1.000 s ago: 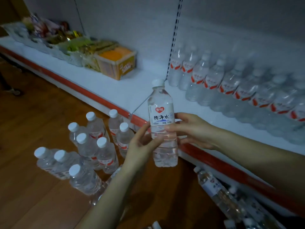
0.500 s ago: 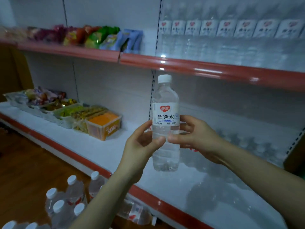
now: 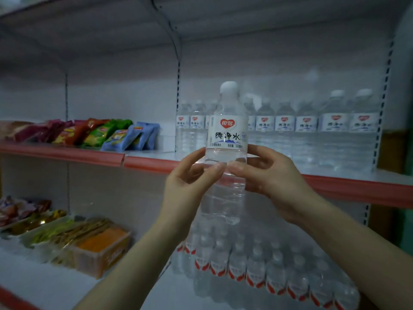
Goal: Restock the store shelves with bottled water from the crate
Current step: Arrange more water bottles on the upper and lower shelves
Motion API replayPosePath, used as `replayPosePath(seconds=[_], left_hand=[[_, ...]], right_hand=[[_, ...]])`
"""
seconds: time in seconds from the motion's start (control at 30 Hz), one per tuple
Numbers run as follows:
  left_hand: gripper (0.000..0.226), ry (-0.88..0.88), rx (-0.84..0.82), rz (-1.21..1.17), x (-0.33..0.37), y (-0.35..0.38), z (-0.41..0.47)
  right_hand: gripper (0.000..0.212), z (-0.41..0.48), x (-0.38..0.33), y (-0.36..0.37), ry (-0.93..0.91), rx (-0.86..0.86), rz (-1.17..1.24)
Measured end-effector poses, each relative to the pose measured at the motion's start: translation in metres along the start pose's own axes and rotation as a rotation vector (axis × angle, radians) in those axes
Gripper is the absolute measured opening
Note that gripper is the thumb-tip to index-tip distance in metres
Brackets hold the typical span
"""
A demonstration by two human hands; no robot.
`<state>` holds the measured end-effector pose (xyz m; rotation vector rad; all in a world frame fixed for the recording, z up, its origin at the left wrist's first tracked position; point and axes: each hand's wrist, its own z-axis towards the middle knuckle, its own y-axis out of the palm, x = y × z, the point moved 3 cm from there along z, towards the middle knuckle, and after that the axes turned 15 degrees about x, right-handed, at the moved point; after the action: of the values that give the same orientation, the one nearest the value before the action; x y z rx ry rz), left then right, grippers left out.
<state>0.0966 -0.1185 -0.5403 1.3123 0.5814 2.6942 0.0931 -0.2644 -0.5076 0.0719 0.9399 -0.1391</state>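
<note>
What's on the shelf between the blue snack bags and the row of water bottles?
Nothing: the head view shows only a bare strip of white shelf between the blue snack bags and the row of water bottles.

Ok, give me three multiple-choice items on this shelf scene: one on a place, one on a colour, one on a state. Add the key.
1. The blue snack packets lie:
A. left of the upper row of bottles, on the same shelf
B. on the floor
C. on top of the bottles

2. The held bottle has a cap that is:
A. red
B. green
C. white

3. The held bottle is:
A. lying on a shelf
B. upright, gripped by both hands
C. upside down

Key:
1 A: they sit beside that row on the red-edged shelf.
2 C: the cap shows white.
3 B: the left hand and right hand grip it, cap up.
</note>
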Motion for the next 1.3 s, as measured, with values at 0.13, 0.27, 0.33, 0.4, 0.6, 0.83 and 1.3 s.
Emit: replayPosePath(seconds=[0.13,0.27,0.33,0.4,0.6,0.83,1.3], left_hand=[[0.042,0.062,-0.046,0.010,0.012,0.034,0.019],[0.018,0.145,-0.118,0.089,0.018,0.073,0.041],[0.021,0.178,-0.179,0.154,0.017,0.091,0.052],[0.027,0.163,-0.257,0.229,0.013,0.108,0.064],[0.038,0.068,-0.458,0.287,-0.020,0.158,0.095],[0.043,-0.001,-0.501,0.328,-0.060,0.214,0.127],[0.043,-0.086,-0.511,0.280,-0.119,0.248,0.150]], right_hand=[[0.042,0.024,-0.021,-0.021,-0.023,0.036,0.028],[0.043,0.054,-0.039,-0.047,-0.071,0.083,-0.029],[0.039,0.068,-0.044,-0.061,-0.097,0.101,-0.073],[0.033,0.080,-0.044,-0.075,-0.115,0.114,-0.105],[0.042,0.121,-0.020,-0.113,-0.081,0.143,-0.180],[0.031,0.167,0.012,-0.147,-0.023,0.158,-0.177],[0.023,0.201,0.048,-0.181,-0.055,0.165,-0.507]])
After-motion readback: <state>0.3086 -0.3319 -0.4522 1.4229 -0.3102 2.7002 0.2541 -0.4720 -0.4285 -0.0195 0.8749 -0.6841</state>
